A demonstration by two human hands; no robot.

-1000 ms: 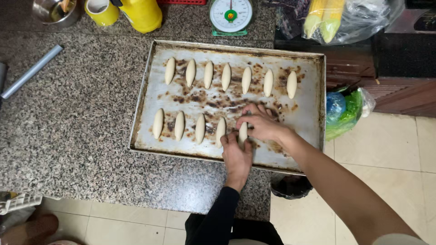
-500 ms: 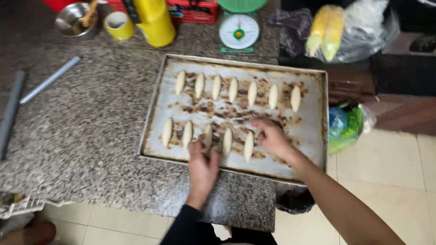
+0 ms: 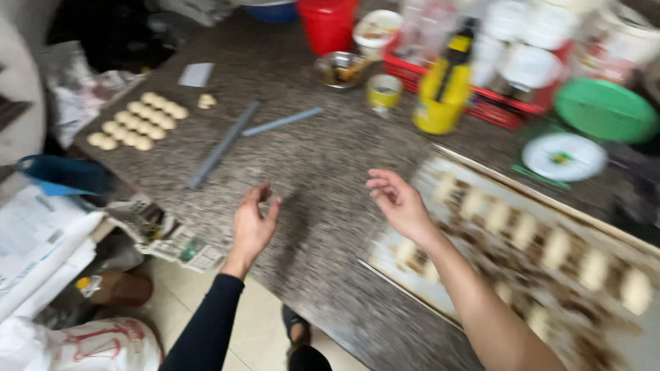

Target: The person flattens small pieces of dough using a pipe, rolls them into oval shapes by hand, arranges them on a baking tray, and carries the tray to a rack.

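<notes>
My left hand (image 3: 251, 225) hovers over the near edge of the granite counter (image 3: 309, 165), fingers apart and holding nothing. Above the counter just left of the baking tray (image 3: 653, 343), my right hand (image 3: 399, 201) is open with the palm turned up and is likewise empty. The tray on the right carries two rows of oval dough pieces (image 3: 557, 249), blurred by motion. At the far left of the counter lie several rows of small round dough pieces (image 3: 137, 120).
Two grey rods (image 3: 223, 144) lie on the counter's middle. Behind stand a yellow bottle (image 3: 443, 89), a small yellow cup (image 3: 383, 91), a metal bowl (image 3: 342, 69), a red crate (image 3: 509, 103) and a green-topped kitchen scale (image 3: 574, 137). Bags and newspapers (image 3: 165, 230) crowd the floor at left.
The view has swung left, away from the tray. Both hands have left the dough on the tray and moved left over the bare counter, open and empty.
</notes>
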